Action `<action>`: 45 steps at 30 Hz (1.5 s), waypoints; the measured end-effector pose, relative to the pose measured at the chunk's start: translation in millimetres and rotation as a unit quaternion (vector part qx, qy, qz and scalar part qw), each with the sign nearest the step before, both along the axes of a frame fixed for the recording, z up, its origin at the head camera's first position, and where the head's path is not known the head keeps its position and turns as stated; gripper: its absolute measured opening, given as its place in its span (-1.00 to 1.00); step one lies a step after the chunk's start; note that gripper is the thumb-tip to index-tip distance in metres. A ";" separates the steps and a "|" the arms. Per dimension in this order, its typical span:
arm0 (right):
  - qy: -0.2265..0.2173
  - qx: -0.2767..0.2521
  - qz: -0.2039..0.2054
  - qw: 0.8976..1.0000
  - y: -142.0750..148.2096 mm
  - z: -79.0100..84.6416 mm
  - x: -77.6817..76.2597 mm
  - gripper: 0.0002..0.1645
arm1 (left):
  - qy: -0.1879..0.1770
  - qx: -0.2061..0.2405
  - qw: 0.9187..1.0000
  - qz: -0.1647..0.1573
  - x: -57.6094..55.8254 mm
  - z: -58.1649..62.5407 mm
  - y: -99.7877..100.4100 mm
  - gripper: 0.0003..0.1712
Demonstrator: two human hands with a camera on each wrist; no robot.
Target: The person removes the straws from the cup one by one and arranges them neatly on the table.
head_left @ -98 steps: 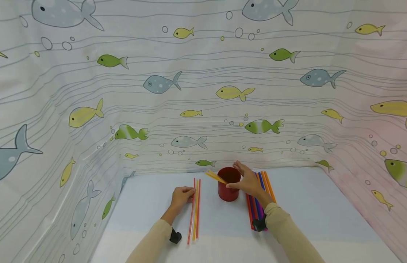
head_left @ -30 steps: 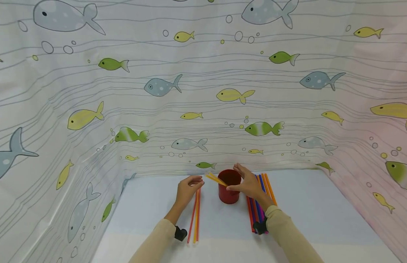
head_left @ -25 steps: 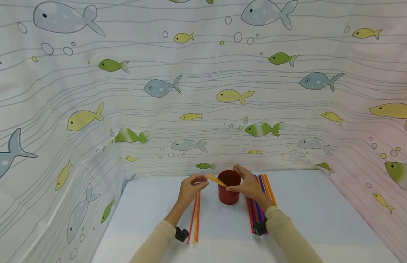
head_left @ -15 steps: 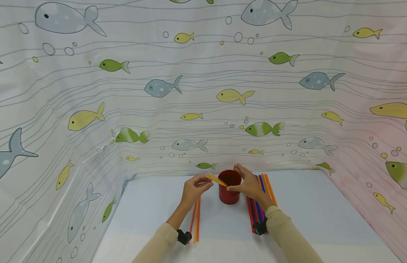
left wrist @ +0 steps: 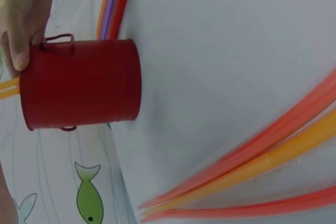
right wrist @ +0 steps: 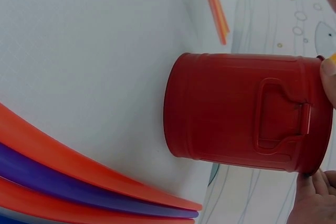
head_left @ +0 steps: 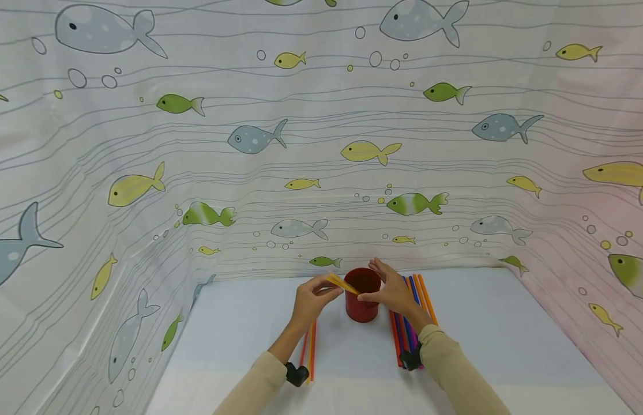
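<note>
A red metal pot (head_left: 361, 300) with small wire handles stands upright on the table. My right hand (head_left: 394, 293) grips its rim, thumb on the near side (left wrist: 21, 59) and fingers round the far side (right wrist: 312, 198). Two yellow-orange straws (head_left: 342, 283) lean out of the pot's mouth to the left, beside the right thumb. My left hand (head_left: 309, 301) is raised at their outer ends, thumb below and fingers above; I cannot tell whether it pinches them. In the left wrist view the same straws (left wrist: 9, 88) leave the frame beside the pot's rim.
Several red, blue, purple and orange straws (head_left: 404, 331) lie in a bundle right of the pot, partly under my right forearm. Left of the pot lie red and yellow straws (left wrist: 273, 158), partly behind my left forearm. A fish-patterned curtain (head_left: 321, 173) encloses the white table (head_left: 487, 328).
My left hand has lifted away from the straws lying on the left and moved right to the yellow-orange straws' ends. My right hand and the pot stay in place.
</note>
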State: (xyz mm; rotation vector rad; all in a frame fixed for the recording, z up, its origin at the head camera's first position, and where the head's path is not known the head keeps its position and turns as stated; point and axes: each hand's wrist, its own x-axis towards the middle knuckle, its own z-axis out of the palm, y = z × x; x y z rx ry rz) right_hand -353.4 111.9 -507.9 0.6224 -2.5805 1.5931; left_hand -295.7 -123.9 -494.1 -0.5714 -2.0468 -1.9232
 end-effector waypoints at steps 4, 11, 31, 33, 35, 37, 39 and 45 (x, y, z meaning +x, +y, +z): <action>0.002 -0.004 0.002 1.000 -0.4 0.6 0.4 0.35 | 0.007 0.003 1.000 0.015 -6.6 -10.0 0.8 -0.72; 0.000 0.000 -0.002 1.000 -0.3 -0.7 0.5 0.35 | 0.022 0.011 1.000 0.007 4.9 6.0 4.0 -0.77; -0.003 -0.002 -0.004 1.000 0.2 -3.3 -0.9 0.39 | 0.008 -0.016 0.998 0.057 16.2 20.4 5.3 -0.84; -0.002 -0.003 -0.005 1.000 0.4 -3.7 -1.1 0.38 | 0.013 -0.015 0.997 0.071 14.4 19.2 4.5 -0.84; -0.001 -0.002 -0.005 1.000 0.3 -3.8 -1.1 0.38 | 0.015 -0.012 0.996 0.089 10.2 14.7 2.7 -0.85; 0.000 0.001 -0.006 1.000 0.2 -3.9 -1.1 0.38 | 0.020 -0.006 0.994 0.104 6.2 11.0 0.4 -0.85; 0.002 0.004 -0.008 1.000 0.1 -3.5 -0.7 0.38 | 0.024 0.000 0.993 0.113 0.7 6.4 -3.6 -0.84; -0.001 -0.004 -0.006 1.000 0.2 -2.1 0.3 0.38 | 0.072 0.023 0.991 0.111 -3.9 16.1 -17.0 -0.79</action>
